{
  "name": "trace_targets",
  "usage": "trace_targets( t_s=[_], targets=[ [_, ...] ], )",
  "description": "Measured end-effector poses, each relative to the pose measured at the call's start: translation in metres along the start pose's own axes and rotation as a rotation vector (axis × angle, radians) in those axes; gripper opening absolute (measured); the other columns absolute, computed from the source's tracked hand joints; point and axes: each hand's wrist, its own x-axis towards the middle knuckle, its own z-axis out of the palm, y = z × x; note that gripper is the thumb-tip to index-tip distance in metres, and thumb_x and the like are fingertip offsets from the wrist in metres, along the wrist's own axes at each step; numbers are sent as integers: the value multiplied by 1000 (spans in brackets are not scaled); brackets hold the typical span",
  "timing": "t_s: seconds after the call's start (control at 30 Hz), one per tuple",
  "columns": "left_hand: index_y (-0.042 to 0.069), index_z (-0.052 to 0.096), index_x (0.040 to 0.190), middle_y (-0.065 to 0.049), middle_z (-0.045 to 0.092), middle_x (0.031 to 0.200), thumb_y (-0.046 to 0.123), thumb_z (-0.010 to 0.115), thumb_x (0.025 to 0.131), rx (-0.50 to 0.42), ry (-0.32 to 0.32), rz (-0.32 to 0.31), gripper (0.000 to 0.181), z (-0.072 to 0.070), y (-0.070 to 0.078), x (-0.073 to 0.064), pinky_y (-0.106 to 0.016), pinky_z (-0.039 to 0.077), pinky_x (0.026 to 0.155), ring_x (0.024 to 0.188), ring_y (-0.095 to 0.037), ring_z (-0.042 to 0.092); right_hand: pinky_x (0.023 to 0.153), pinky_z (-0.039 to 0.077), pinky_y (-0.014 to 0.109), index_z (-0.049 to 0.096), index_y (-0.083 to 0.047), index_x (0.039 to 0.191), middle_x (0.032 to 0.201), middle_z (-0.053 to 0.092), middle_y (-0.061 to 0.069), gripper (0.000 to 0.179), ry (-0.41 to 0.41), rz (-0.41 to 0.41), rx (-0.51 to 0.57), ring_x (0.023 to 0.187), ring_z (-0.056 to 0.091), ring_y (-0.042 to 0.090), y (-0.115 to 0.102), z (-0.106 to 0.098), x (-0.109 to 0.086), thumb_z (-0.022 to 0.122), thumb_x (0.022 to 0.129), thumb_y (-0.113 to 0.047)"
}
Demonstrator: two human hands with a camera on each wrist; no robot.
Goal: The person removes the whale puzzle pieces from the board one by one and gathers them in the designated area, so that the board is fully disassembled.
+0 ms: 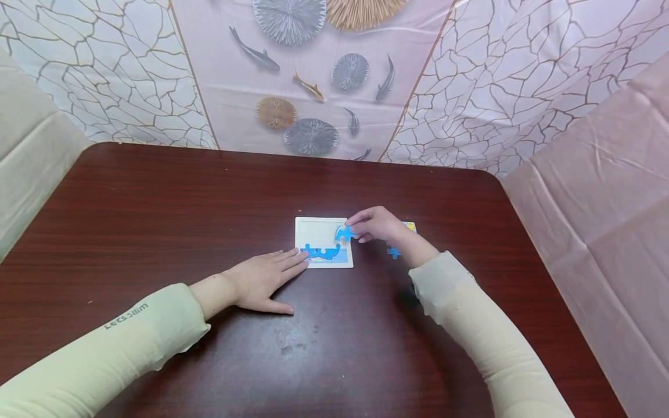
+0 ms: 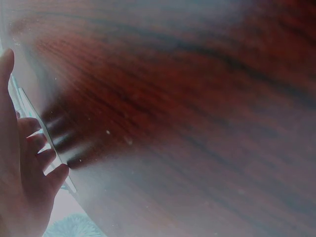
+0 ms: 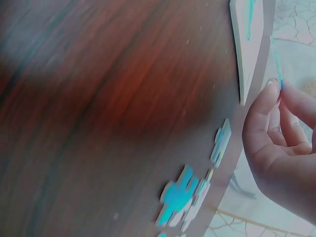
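A white puzzle frame (image 1: 323,220) lies on the table, its lower part filled with blue pieces (image 1: 324,253). Over the frame's right side my right hand (image 1: 377,224) pinches a blue jigsaw piece (image 1: 343,233) between thumb and fingers. In the right wrist view that jigsaw piece (image 3: 281,81) shows nearly edge-on at the fingertips of the right hand (image 3: 279,133). My left hand (image 1: 263,281) lies with fingers stretched out, fingertips at the frame's lower left edge. The left wrist view shows the left hand (image 2: 29,173) beside the frame's thin edge (image 2: 32,106).
Loose puzzle pieces lie right of the frame, partly hidden by my right forearm: a blue piece (image 1: 394,252) and a yellow-patterned one (image 1: 410,226). In the right wrist view several loose pieces (image 3: 177,197) rest on the dark wooden table (image 1: 183,197). Patterned cloth (image 1: 313,58) hangs behind.
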Motion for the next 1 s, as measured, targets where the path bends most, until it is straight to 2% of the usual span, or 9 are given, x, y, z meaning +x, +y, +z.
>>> trace_targets(
  t_s=[0.3,0.53,1.0],
  targets=[
    [7,25,148,-9,20,156,63,48,86,9,-5,1,87,-1,0,0,-42,24,116,144,-27,20,78,57,32,66,-2,113,105,67,16,27,6,6,-30,78,61,19,12,-17,-9,63,89,-13],
    [7,25,148,-9,20,156,63,48,86,6,-12,-1,87,-1,1,0,-42,23,116,144,-27,20,77,56,30,65,-1,115,111,66,17,28,-1,2,-50,79,62,18,22,-28,-13,62,90,-13],
    [7,26,148,-9,21,156,63,48,86,15,-7,0,87,-1,1,0,-41,24,116,144,-27,20,81,55,33,64,-5,116,107,66,15,28,2,57,-102,88,62,23,35,-35,-22,61,90,-17]
  ],
)
